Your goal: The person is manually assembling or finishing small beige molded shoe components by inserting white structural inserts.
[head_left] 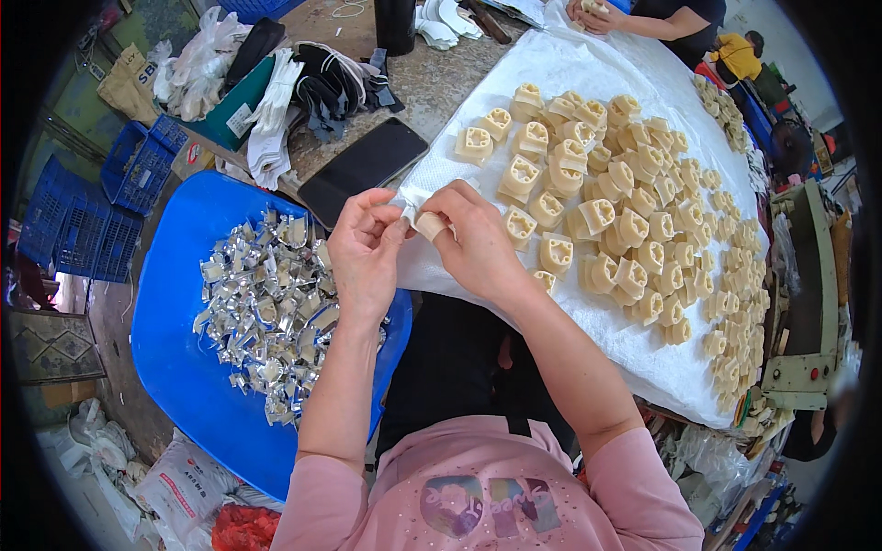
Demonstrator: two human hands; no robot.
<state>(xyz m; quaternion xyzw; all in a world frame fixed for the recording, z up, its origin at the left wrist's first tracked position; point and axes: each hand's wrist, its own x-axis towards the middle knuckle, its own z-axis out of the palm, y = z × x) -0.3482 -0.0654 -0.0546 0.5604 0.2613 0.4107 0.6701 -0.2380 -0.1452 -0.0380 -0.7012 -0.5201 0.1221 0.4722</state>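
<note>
My left hand (365, 248) is closed in a pinch, thumb against fingers, on a small white piece (411, 204) whose shape I cannot make out. Close against it, my right hand (473, 241) curls round a small cream-coloured piece (430, 225), partly hidden by the fingers. Both hands meet above the near left corner of a white cloth sheet (551, 69). To the right, many cream moulded pieces (599, 216) with star-like openings are spread over it. Below my left forearm, a blue tub (170, 340) holds a heap of shiny silver and cream pieces (276, 321).
A black phone (365, 170) lies just beyond my hands. Farther left sit white gloves (274, 96), a green box (230, 115) and blue crates (78, 220). A dark cylinder (395, 26) stands at the back. Another person's hands (597, 14) work at the far edge.
</note>
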